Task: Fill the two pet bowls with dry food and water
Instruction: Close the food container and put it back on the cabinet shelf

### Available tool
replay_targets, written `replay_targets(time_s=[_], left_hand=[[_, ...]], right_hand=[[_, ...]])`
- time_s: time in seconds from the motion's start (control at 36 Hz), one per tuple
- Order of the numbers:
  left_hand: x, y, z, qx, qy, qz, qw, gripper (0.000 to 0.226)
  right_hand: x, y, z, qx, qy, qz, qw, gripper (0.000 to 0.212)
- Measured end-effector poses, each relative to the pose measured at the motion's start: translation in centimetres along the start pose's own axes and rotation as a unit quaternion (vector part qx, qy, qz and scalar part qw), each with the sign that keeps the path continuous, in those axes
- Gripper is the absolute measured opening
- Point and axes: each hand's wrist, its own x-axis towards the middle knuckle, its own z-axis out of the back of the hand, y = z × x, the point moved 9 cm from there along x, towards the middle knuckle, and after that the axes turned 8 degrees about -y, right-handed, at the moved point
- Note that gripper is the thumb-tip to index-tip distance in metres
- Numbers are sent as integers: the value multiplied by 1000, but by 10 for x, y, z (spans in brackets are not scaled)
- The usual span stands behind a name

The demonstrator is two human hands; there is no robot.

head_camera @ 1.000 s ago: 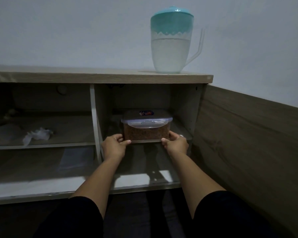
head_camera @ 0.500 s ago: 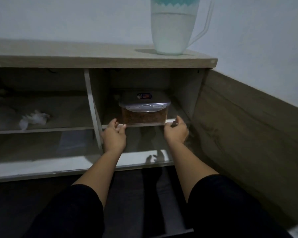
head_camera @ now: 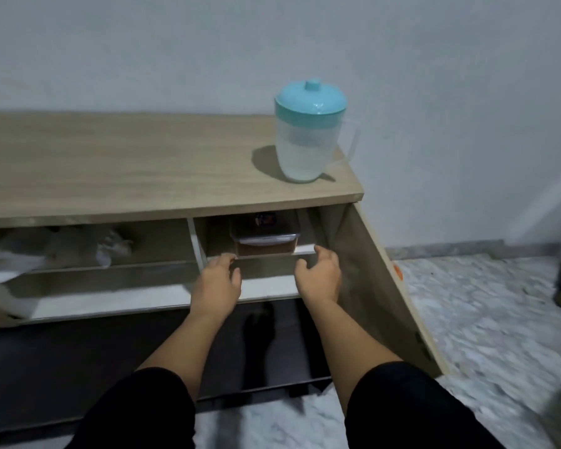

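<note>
Both hands [head_camera: 269, 280] empty, food container [head_camera: 265, 242] just beyond fingers [head_camera: 225, 258]

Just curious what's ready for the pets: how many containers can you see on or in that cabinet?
2. A water jug stands on the cabinet top at its right end; a lidded food box sits on the shelf below. Deeper shelf areas are hidden.

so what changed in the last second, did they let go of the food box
Yes. Both hands came off the food container and drew back toward the person: the left hand and right hand now hang open before the shelf edge. The container stayed on its shelf, and the water pitcher stayed on the cabinet top.
</note>
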Motion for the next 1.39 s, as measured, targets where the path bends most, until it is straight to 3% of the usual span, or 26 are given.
replay_targets(time_s=[0.11,0.17,0.28,0.39,0.5,0.58,0.78,0.97,1.08,1.14,1.39], left_hand=[[10,-52,49,50,-67,-96,992,42],[21,-71,63,80,-67,-100,989,53],[43,-78,57,163,37,-83,982,70],[50,-64,43,232,155,-26,960,80],[51,-63,39,248,196,-3,949,84],[54,-64,41,261,219,-4,940,84],[62,-47,58,273,258,22,927,80],[74,-20,87,286,280,-2,916,79],[81,-3,99,283,302,-28,910,83],[87,6,106,286,318,-38,903,85],[98,24,122,286,349,-69,890,82]], right_hand=[[-5,30,41,-50,-17,64,997,43],[-2,38,65,-74,-43,79,993,43],[6,36,101,-111,-81,68,988,47],[16,14,115,-166,-16,11,986,58],[16,-10,109,-172,81,-64,980,65],[12,-19,108,-181,106,-96,973,67],[-5,-13,99,-154,110,-117,975,60],[-39,3,76,-128,128,-184,966,70],[-67,8,59,-111,125,-244,955,41],[-80,13,42,-97,133,-268,949,36],[-105,48,-16,-26,130,-361,923,43]])
